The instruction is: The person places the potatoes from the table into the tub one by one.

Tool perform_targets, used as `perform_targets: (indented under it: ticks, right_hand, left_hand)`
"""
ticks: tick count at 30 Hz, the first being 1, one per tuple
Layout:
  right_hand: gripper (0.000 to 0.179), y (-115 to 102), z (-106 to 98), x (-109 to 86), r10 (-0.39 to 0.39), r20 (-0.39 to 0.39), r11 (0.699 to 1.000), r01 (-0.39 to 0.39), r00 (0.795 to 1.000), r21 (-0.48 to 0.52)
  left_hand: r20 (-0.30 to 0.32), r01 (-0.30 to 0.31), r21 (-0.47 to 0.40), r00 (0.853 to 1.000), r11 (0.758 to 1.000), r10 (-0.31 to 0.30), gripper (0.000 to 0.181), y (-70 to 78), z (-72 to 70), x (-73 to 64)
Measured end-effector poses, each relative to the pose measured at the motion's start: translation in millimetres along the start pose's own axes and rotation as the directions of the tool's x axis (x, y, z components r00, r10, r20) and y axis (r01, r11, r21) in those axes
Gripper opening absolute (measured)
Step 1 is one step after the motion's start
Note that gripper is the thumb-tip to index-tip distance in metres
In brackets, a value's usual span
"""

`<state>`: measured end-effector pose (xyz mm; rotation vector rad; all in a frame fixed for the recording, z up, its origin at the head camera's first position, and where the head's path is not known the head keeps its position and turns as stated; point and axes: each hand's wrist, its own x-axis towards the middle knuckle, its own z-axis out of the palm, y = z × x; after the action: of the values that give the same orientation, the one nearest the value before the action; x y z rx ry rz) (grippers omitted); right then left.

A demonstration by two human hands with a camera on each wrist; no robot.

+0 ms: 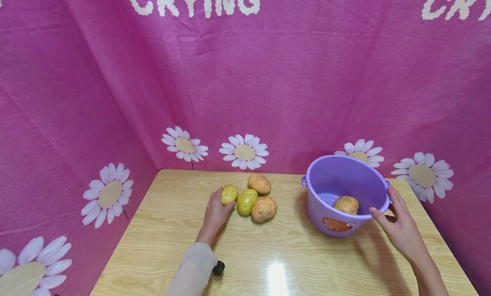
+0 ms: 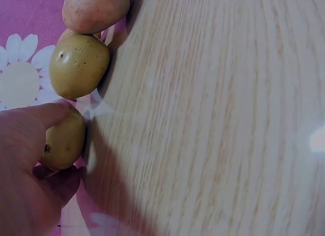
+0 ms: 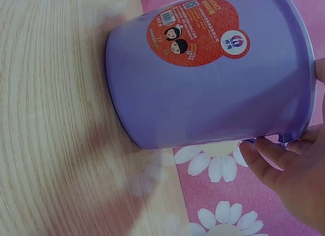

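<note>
My left hand (image 1: 215,211) grips a yellow-green potato (image 1: 229,194) at the left end of a small group, with thumb and fingers on its sides. Right beside it lies a second yellow-green potato (image 1: 247,202). Two light-brown potatoes, one behind (image 1: 259,183) and one in front (image 1: 264,209), complete the cluster. On the right stands a purple bucket (image 1: 316,207) with one brown potato (image 1: 347,205) inside. My right hand (image 1: 400,230) holds the bucket's right rim near the handle lug, thumb at the rim and fingers along the outer wall (image 3: 213,104).
The wooden table (image 1: 161,240) meets a pink cloth (image 1: 249,87) with daisies at its back and sides. A small black object (image 1: 218,268) shows by the left sleeve (image 1: 193,268). An orange-red label (image 3: 193,33) is on the bucket's front.
</note>
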<state>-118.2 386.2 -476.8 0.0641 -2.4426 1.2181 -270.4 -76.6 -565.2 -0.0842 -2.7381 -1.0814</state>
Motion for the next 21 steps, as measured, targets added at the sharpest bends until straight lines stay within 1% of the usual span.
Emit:
perform_targets:
  ticks: [7, 14, 21]
  right_hand:
    - [0.079, 0.2, -0.1, 0.2, 0.006, 0.002, 1.000, -0.006, 1.000, -0.003]
    - [0.079, 0.8, 0.3, 0.2, 0.011, 0.001, 1.000, -0.011, 1.000, -0.011]
    - [0.078, 0.7, 0.2, -0.4, 0.010, 0.005, 1.000, -0.010, 1.000, -0.011]
  left_hand:
    - [0.013, 0.000, -0.014, 1.000, 1.000, 0.000, 0.072, -4.5, 2.0, 3.4]
    - [0.004, -0.031, -0.044, 1.000, 0.999, 0.031, 0.070, -9.0, 3.8, 5.0]
    - [0.028, -0.003, -0.073, 1.000, 0.997, 0.005, 0.068, -9.8, 2.0, 5.8]
